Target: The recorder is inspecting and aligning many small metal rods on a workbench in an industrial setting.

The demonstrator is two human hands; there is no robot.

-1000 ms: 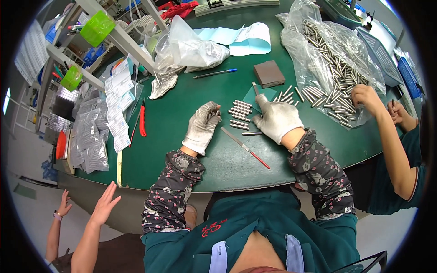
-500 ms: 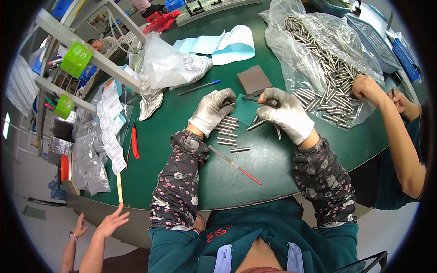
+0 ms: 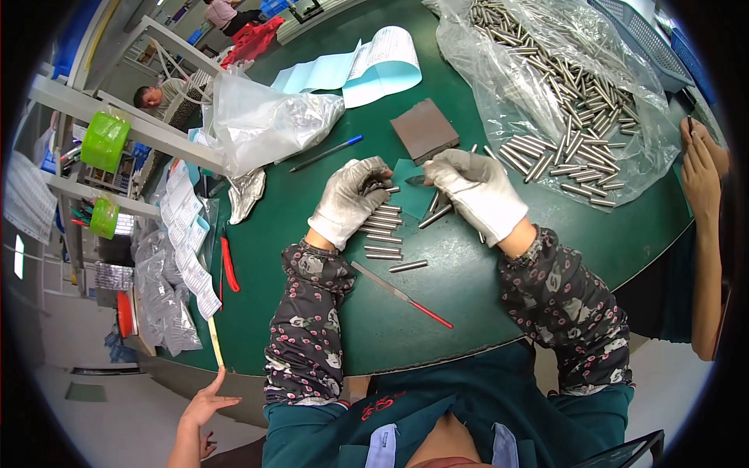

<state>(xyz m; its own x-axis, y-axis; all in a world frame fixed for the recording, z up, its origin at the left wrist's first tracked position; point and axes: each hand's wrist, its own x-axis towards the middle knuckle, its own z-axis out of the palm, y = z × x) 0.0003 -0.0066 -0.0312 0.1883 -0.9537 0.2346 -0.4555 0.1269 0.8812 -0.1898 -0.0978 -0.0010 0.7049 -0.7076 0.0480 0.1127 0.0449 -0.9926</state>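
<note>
Pins (image 3: 381, 230) are lying on the table (image 3: 499, 308) beside our left hand (image 3: 349, 201), which is gripping one, fingers curled; our right hand (image 3: 474, 191) is pinching a dark tool (image 3: 416, 180). We could be scattering them (knuckles brushing, pins rolling). Versus earlier, a co-worker's hand (image 3: 700, 171) is now sitting clear of the pile (image 3: 593, 101).

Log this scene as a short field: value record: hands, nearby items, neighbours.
Left hand: gloved, fingers closed on a metal pin
Right hand: gloved, gripping a dark-tipped tool, mostly hidden
Beside left hand: row of loose pins
Nearer the body: thin red-handled tool, lying on the green table
Beyond hands: brown block, blue-capped pen
Far right: heaped pins on clear plastic
Neighbours: co-worker's hand, right edge
</note>
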